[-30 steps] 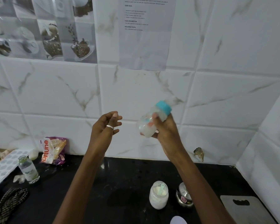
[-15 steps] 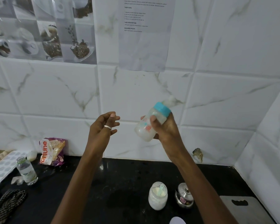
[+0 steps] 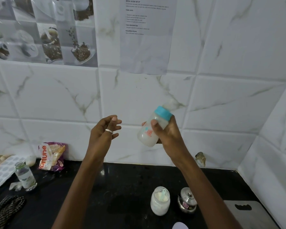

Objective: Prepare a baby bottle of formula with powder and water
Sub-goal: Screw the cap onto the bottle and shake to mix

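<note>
The baby bottle is sitting a touch lower and steeper than a second ago, with its teal cap pointing up and to the right. The right hand is gripping its milky body, well above the black counter. The left hand (ring on one finger) is hovering near it, fingers loosely curled, holding nothing.

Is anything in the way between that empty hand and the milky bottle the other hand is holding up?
Nothing visible. The left hand and the baby bottle, gripped by the right hand, are apart in mid-air, with only open space between them and the tiled wall behind.
</note>
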{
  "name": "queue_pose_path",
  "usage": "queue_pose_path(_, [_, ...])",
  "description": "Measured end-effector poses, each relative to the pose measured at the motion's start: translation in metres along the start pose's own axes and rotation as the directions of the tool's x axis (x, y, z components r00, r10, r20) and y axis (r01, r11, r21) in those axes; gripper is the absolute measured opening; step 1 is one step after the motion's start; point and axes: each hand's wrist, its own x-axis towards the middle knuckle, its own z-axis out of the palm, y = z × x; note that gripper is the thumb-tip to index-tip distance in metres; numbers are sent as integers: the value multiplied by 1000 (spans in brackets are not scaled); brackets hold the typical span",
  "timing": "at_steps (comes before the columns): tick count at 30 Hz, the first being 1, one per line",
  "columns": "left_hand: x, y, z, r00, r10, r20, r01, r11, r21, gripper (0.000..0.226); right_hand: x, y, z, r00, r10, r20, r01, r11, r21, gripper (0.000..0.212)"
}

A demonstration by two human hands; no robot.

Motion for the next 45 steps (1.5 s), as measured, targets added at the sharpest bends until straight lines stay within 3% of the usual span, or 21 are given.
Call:
queue_pose_path(3, [-1,-1,-1,1000,6,0,-6,1000,2,30,1,-3,-2,994,-26,-107,34,996,82,57])
queue_pose_path(7, [0,0,0,1000,9,2,-9,1000,7,29,-4,-3,4,999,-26,40,27,999,-39,50])
queue_pose_path(11, [-3,-1,0,1000,19,20,-19,1000,2,30,-1,-5,3,995,-34,-95,44,993,108,53])
queue_pose_path(15, [-1,0,-1,1000,18,17,-18,1000,5,27,-3,-4,2,999,-19,42,20,999,-34,52])
queue_pose_path(19, [-2,-1,1,1000,19,25,-19,1000,3,27,-1,-3,-2,995,-31,-94,42,992,115,46])
queue_pose_path(23, [-2,-1,1,1000,18,23,-18,1000,9,27,-4,-1,0,998,2,66,1,999,-50,48])
queue_pose_path(27, [-3,-2,0,999,19,26,-19,1000,13,26,-1,1,-1,994,-14,-105,25,995,101,50])
queue_pose_path(31, [-1,-1,0,1000,14,20,-14,1000,14,25,-6,4,1,997,26,72,-20,997,-79,53])
queue_pose_path(36, [-4,-3,0,999,20,30,-21,999,30,21,-8,3,2,1000,-1,-9,1,999,51,41])
queue_pose_path(45, [-8,-9,-1,1000,-4,20,4,1000,20,28,-12,10,12,999,40,22,-40,999,2,51])
